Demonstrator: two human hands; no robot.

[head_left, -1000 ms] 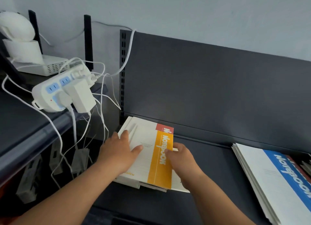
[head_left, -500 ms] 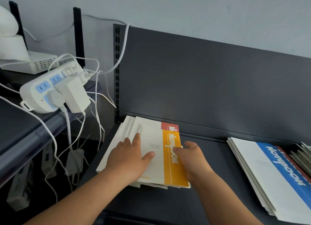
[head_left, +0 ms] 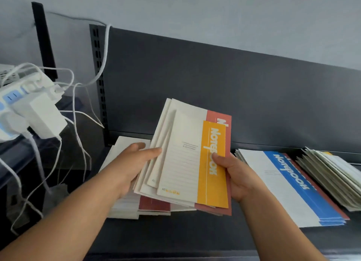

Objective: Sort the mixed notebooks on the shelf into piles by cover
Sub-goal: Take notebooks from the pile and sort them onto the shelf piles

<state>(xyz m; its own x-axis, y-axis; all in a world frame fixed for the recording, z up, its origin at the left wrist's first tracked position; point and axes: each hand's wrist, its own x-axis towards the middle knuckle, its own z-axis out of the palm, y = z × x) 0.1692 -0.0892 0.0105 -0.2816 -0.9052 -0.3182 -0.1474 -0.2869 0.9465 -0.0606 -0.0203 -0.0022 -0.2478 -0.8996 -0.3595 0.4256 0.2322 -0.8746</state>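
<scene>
Both hands hold a fanned bunch of notebooks [head_left: 185, 153] tilted up above the dark shelf [head_left: 175, 233]. Its top one is white with a yellow band; a red-banded one shows behind it. My left hand [head_left: 134, 163] grips the bunch's left edge, thumb on top. My right hand [head_left: 232, 173] pinches the right edge, thumb on the yellow band. Below the bunch, a low pile of notebooks [head_left: 136, 206] lies on the shelf, one with a dark red cover. A blue-banded pile [head_left: 289, 186] lies to the right, over a red-banded one.
A leaning stack of pale notebooks [head_left: 332, 175] fills the shelf's far right. A white power strip with plugs [head_left: 29, 108] and loose white cables [head_left: 82, 124] hangs at the left, beside the slotted upright [head_left: 99, 81]. The dark back panel [head_left: 234, 96] closes the rear.
The bunch of notebooks lay flat on the shelf under both hands; now both hands have lifted it and tilted it up, leaving a lower pile behind. The view has shifted right.
</scene>
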